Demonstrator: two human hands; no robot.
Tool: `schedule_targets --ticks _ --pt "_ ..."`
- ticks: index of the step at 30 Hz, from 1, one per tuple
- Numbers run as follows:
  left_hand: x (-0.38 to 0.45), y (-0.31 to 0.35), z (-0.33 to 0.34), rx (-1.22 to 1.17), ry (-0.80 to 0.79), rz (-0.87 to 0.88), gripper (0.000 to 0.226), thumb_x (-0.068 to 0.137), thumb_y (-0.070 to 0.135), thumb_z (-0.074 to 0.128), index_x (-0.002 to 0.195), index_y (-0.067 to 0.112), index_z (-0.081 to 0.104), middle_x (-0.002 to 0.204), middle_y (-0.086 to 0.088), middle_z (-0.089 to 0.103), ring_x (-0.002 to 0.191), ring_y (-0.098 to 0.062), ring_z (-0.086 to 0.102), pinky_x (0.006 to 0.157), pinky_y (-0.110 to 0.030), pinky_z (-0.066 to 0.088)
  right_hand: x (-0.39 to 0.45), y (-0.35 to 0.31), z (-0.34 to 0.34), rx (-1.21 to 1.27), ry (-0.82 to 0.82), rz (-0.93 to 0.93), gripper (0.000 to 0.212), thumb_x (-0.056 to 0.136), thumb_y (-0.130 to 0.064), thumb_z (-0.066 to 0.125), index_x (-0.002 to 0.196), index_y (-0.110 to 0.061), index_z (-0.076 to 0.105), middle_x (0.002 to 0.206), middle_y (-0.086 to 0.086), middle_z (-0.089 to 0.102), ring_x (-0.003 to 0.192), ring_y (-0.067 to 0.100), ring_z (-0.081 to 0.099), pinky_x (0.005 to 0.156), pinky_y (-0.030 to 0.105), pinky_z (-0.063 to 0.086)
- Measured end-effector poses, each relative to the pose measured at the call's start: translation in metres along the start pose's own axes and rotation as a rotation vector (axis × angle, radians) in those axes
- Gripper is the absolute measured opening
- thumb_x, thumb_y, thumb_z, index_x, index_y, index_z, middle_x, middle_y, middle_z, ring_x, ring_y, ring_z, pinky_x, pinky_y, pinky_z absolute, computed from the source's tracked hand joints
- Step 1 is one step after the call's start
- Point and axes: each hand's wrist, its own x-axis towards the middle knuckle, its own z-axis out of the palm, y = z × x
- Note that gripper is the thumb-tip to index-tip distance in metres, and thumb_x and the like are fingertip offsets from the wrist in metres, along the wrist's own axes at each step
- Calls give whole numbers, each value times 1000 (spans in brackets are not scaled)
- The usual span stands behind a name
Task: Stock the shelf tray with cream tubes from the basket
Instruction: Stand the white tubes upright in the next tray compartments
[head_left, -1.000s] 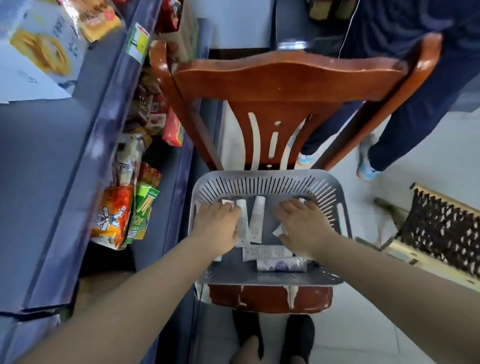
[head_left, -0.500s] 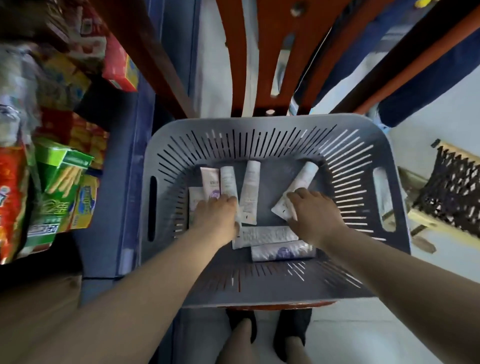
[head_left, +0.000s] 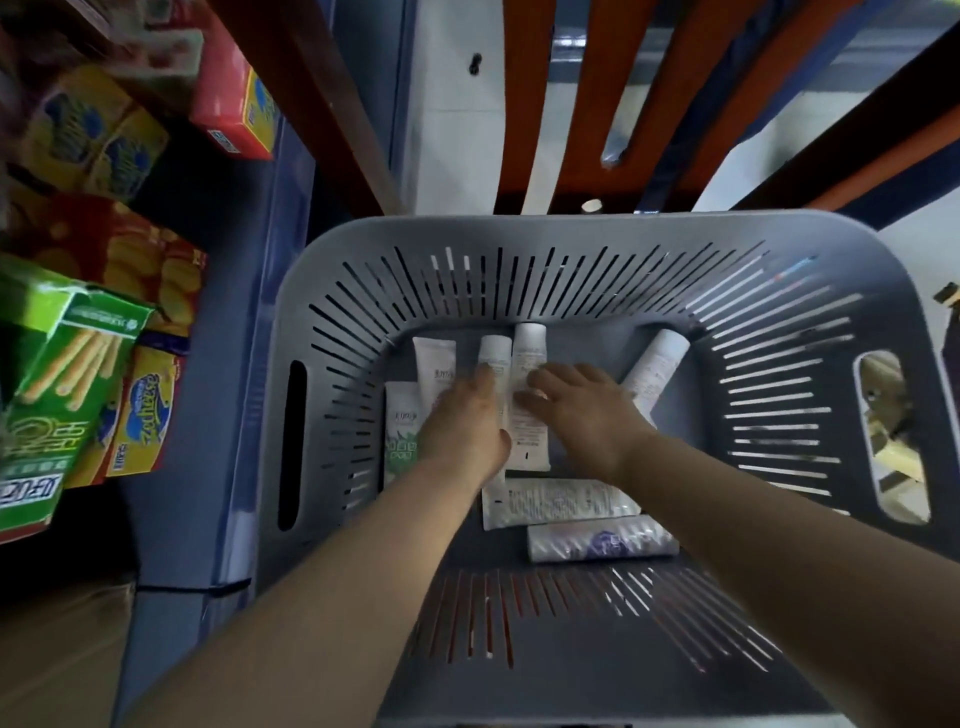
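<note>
1. Grey slotted basket (head_left: 332, 322) holds the cream tubes (head_left: 558, 501), lying loose on its floor (one leans in the far right corner).
2. Left hand (head_left: 465, 423) rests flat on tubes; right hand (head_left: 579, 410) lies beside it, fingers relaxed, pinching nothing.
3. Snack boxes (head_left: 143, 415) crowd the blue shelf (head_left: 228, 364) to the left; orange chair slats (head_left: 519, 104) rise behind.

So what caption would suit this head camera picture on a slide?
Both hands, left hand and right hand, reach among white cream tubes lying in a grey slotted basket beside snack shelves.
</note>
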Motion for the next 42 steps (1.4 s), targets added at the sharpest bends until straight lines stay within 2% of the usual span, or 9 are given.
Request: schedule_targets --ticks 7,12,16,21,26,30,36,39,42 --pt "8 -25 -9 212 81 395 54 80 -11 51 131 7 47 133 -12 43 122 -29 44 92 -37 43 13 11 11 -260 73 -241 48 45 -12 86 91 -19 74 95 -1 70 94 27 67 73 36 55" --pt "11 -49 5 256 134 560 64 52 -22 69 112 -1 63 122 -23 57 105 -39 61 80 -45 54 6 24 14 -320 114 -387 41 62 -12 62 101 -21 72 100 -5 69 99 24 66 82 36 53" --pt "17 -59 13 334 74 699 74 53 2 83 123 5 58 135 -16 52 123 -35 52 95 -45 46 3 33 9 -373 114 -473 42 67 -14 48 102 -18 72 102 -3 70 99 26 66 90 40 44" --pt "20 -62 10 573 115 779 93 54 31 80 134 10 38 140 -10 49 133 -26 32 103 -43 39 2 35 10 -379 61 -500 47 60 -14 55 104 -17 72 107 -1 71 103 26 66 88 46 51" --pt "31 -59 9 601 226 846 44 77 20 45 116 11 64 124 -7 62 129 -27 38 104 -40 40 3 42 17 -373 148 -507 44 67 -17 51 106 -18 70 107 -2 69 106 27 64 96 45 45" --pt "35 -54 -2 547 311 890 42 74 10 36 94 16 73 107 -4 69 115 -33 59 89 -42 51 4 44 23 -323 265 -523 34 80 -16 41 95 -18 72 94 -2 69 92 26 66 94 42 41" --pt "18 -31 -26 334 254 855 11 74 15 66 84 13 71 93 -5 71 97 -31 68 67 -41 59 -2 46 -3 -231 231 -413 16 72 -7 64 86 -11 70 85 6 69 79 27 68 80 37 57" --pt "2 -13 -55 172 211 605 23 89 26 57 106 13 67 104 -7 68 97 -27 64 75 -38 53 -13 48 -28 -141 158 -294 43 50 -3 83 91 -7 70 89 10 70 77 28 69 77 42 58" --pt "-19 4 -81 -36 215 324 35 90 34 57 118 13 62 110 -8 67 100 -26 62 85 -39 49 -27 41 -69 -18 91 -153 42 75 -10 74 114 -4 60 111 16 64 94 33 66 74 41 57"
